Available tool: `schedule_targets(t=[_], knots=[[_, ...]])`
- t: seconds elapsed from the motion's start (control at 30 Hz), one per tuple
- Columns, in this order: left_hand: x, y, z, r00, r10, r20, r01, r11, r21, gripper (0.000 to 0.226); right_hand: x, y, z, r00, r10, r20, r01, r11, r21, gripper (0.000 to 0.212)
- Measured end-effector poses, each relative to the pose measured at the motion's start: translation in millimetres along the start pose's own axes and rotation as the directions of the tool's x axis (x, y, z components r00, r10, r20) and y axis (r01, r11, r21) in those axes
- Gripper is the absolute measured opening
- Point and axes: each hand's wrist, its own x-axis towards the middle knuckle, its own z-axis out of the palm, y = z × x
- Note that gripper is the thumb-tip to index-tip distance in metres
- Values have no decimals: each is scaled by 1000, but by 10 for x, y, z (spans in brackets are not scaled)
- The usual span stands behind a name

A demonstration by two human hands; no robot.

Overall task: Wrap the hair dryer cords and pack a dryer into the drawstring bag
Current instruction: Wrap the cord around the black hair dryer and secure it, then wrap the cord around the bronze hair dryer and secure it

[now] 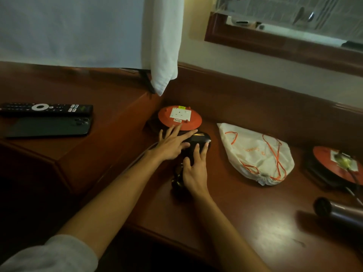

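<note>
Altogether: two hair dryers [198, 142] [337, 213], one drawstring bag [255, 154]; left hand [172, 144], right hand [194, 169] flat-fingered on black dryer, gripping nothing.

Looking forward and down from head height, close over a wooden desk [245, 209], facing the wall corner; wide-angle, both forearms entering from below.

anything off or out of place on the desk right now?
Nothing spilled or damaged. One oddity: the white drawstring bag with orange cords lies cinched and already bulging, while both hands rest on the black hair dryer. A second dark dryer sits loose at the right edge.
</note>
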Motion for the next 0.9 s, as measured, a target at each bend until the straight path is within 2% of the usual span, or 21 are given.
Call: schedule_targets(t=[0.13,0.2,0.3,0.47,0.6,0.77,0.9], knots=[[-125,192,8,989,-44,-139,35,997,-66,65,-88,21,-186,999,25,24,-29,982,187,54],[-246,364,-7,970,-45,-240,16,992,-122,67,-213,126,-365,999,31,-25,-22,956,291,47],[-424,716,-54,954,21,-299,-67,987,-146,53,-388,319,-717,994,52,-96,-24,962,272,42],[-573,1481,36,965,155,-211,-199,959,-204,34,-561,516,-1544,957,8,-291,54,977,204,25],[-537,2038,245,956,250,-151,-276,941,-194,28,-724,664,-2282,910,32,-413,37,987,157,19],[-448,2774,518,954,293,-57,-298,924,-238,25,-967,909,-3096,867,52,-496,-7,996,93,20],[-343,3342,658,923,384,-12,-374,893,-251,29,-1040,1117,-3637,854,81,-514,-53,996,68,19]])
